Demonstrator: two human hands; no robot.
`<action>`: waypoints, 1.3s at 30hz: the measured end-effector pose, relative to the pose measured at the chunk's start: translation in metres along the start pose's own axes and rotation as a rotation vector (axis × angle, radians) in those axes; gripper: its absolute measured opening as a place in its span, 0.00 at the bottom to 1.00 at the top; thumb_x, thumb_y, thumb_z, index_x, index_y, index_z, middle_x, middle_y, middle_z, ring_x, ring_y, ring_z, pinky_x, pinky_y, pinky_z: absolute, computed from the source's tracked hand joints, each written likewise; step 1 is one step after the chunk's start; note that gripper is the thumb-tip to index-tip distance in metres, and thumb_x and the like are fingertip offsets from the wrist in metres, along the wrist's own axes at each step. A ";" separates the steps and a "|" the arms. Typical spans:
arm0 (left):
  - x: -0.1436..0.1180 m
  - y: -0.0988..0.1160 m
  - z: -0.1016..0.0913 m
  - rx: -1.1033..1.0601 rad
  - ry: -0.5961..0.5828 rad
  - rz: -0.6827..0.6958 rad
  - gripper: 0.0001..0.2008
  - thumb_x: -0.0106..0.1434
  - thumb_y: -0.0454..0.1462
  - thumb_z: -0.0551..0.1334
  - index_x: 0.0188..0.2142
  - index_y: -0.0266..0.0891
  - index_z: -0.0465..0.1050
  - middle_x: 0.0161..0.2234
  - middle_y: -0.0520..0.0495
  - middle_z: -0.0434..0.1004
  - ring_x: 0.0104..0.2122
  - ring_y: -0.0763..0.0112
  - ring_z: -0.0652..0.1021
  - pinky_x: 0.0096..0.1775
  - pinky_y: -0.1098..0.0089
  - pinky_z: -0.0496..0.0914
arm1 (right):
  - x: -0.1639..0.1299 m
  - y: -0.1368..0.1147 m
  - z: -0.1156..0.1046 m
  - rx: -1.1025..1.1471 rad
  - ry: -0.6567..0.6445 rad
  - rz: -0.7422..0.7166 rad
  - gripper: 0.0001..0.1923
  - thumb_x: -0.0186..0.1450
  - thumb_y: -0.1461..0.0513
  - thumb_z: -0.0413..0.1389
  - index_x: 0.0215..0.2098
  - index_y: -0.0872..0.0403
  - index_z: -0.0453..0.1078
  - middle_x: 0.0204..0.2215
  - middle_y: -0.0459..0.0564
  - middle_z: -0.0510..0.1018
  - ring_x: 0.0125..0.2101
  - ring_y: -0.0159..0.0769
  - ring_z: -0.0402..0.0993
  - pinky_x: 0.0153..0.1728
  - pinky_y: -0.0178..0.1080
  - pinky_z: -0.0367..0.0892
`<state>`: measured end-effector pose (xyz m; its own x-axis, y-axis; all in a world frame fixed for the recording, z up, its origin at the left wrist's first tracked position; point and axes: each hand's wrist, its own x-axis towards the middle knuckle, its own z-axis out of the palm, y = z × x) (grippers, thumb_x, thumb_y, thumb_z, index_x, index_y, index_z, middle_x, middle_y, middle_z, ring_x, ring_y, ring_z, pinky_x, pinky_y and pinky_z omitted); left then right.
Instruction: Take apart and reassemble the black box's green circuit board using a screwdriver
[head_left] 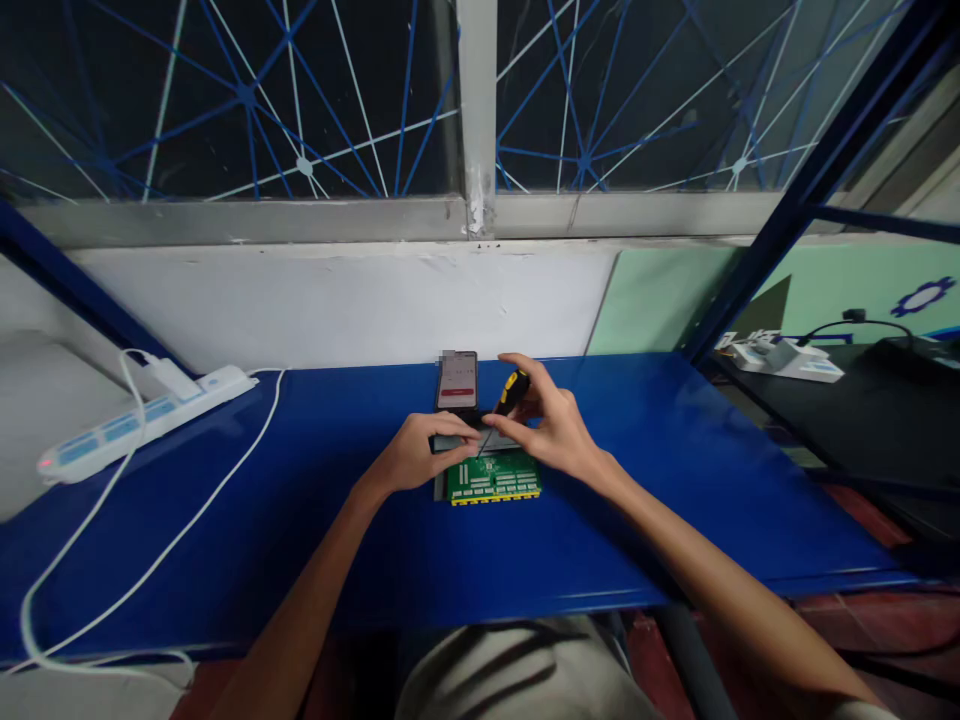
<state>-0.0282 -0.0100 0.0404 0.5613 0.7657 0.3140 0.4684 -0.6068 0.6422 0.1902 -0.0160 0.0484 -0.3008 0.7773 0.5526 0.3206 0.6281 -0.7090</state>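
A green circuit board (pixel 495 478) lies on the blue table (pixel 300 520), set in a dark grey frame. My left hand (pixel 420 452) rests at the board's upper left corner, fingers pressing on the grey frame edge. My right hand (pixel 551 425) grips a screwdriver (pixel 510 395) with a yellow and black handle. Its thin shaft slants down to the left, and the tip meets the board's top edge. A phone (pixel 457 381) with a lit screen stands just behind the board.
A white power strip (pixel 142 420) lies at the far left, its white cable (pixel 150 570) looping over the table's left side. A white wall and window rise behind. To the right, beyond a blue post, a dark bench (pixel 862 410) carries white devices.
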 end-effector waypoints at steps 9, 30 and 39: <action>-0.005 -0.018 -0.001 -0.040 -0.008 -0.077 0.08 0.58 0.38 0.65 0.35 0.39 0.82 0.37 0.45 0.83 0.38 0.63 0.80 0.43 0.67 0.72 | 0.020 -0.009 0.022 -0.105 -0.177 -0.071 0.34 0.65 0.59 0.55 0.66 0.52 0.46 0.28 0.46 0.74 0.25 0.33 0.71 0.27 0.37 0.64; -0.003 -0.022 0.003 -0.002 0.016 -0.083 0.04 0.56 0.36 0.67 0.29 0.39 0.80 0.30 0.50 0.82 0.31 0.69 0.79 0.35 0.72 0.70 | 0.017 -0.011 0.026 -0.199 -0.263 -0.085 0.32 0.67 0.57 0.50 0.66 0.54 0.46 0.31 0.50 0.76 0.29 0.38 0.73 0.29 0.39 0.65; -0.004 -0.020 0.001 -0.035 -0.025 -0.050 0.06 0.60 0.37 0.65 0.29 0.39 0.80 0.31 0.50 0.82 0.33 0.67 0.80 0.37 0.71 0.70 | 0.028 -0.025 0.013 -0.192 -0.358 -0.159 0.30 0.64 0.61 0.47 0.64 0.54 0.51 0.42 0.53 0.74 0.33 0.37 0.71 0.32 0.40 0.63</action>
<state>-0.0387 -0.0011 0.0261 0.5549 0.7890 0.2638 0.4723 -0.5598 0.6809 0.1616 -0.0104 0.0764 -0.6416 0.6297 0.4379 0.3958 0.7609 -0.5142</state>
